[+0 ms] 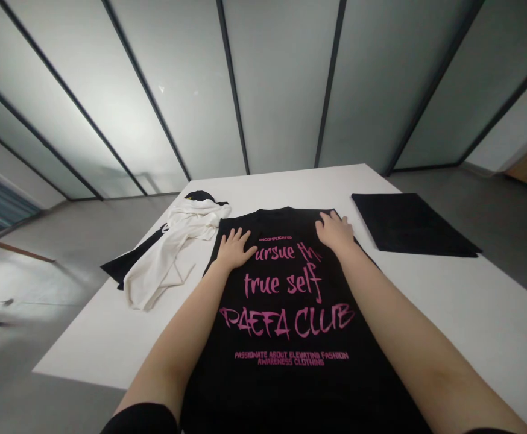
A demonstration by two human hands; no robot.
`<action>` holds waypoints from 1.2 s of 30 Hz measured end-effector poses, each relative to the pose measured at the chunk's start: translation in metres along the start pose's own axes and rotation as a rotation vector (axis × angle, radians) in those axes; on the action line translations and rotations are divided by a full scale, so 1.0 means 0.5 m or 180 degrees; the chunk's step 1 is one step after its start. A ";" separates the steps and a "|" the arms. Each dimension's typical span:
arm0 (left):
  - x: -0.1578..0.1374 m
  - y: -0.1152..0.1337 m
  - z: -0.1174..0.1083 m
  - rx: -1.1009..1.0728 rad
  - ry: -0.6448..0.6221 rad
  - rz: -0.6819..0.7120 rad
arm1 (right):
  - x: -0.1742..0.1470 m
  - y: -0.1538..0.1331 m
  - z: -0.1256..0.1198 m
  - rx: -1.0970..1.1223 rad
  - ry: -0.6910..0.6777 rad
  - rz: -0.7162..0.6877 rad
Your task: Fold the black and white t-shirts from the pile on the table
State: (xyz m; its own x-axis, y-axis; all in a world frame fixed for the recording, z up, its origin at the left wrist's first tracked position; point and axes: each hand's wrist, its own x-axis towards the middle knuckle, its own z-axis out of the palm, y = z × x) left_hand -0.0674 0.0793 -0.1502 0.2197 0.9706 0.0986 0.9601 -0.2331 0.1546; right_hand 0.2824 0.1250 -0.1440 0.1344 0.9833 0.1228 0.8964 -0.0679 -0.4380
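Note:
A black T-shirt (286,337) with pink lettering lies spread out on the white table, its collar end away from me. My left hand (235,248) rests flat on its upper left part with the fingers spread. On the upper right part lies my right hand (336,231), palm down, fingers apart and stretched toward the shoulder edge. Neither hand grips the cloth. The shirt's lower end runs out of view at the bottom of the picture, and my right hand and forearm cover the end of the top lettering line.
Left of the shirt, crumpled white clothing (159,253) lies with black cloth (134,262) beside and behind it. A flat black folded cloth (412,223) lies on the right side of the white table (453,313). Frosted glass panels (281,84) stand beyond the far edge.

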 end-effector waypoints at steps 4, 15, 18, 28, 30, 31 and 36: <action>0.003 -0.010 0.008 -0.0202 -0.0229 0.0345 | -0.015 0.050 0.036 -0.0449 -0.0161 0.0302; -0.038 -0.035 -0.003 -0.0084 0.0452 -0.0526 | -0.068 0.030 0.027 -0.0426 0.0088 -0.0885; -0.058 -0.066 -0.017 -0.0002 0.0588 -0.1018 | -0.083 0.057 0.018 -0.0383 -0.0475 -0.1061; 0.017 -0.167 -0.072 -0.0845 0.0002 -0.1915 | 0.031 0.141 -0.065 -0.0451 -0.0214 0.0528; 0.044 -0.168 -0.078 -0.1087 -0.0045 -0.2010 | 0.051 0.136 -0.072 -0.0347 -0.0307 0.0647; 0.056 -0.169 -0.080 -0.1203 -0.0061 -0.2055 | 0.060 0.132 -0.074 -0.0207 -0.0337 0.0692; 0.111 -0.178 -0.088 -0.2049 -0.0085 -0.2285 | 0.100 0.119 -0.075 0.0792 -0.0690 0.1586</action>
State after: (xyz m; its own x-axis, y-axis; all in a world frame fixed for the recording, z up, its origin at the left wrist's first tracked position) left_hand -0.1480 0.1514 -0.1154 -0.3714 0.8940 -0.2508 0.5900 0.4358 0.6797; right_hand 0.3582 0.1637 -0.1305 0.4006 0.8569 -0.3243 0.6180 -0.5140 -0.5948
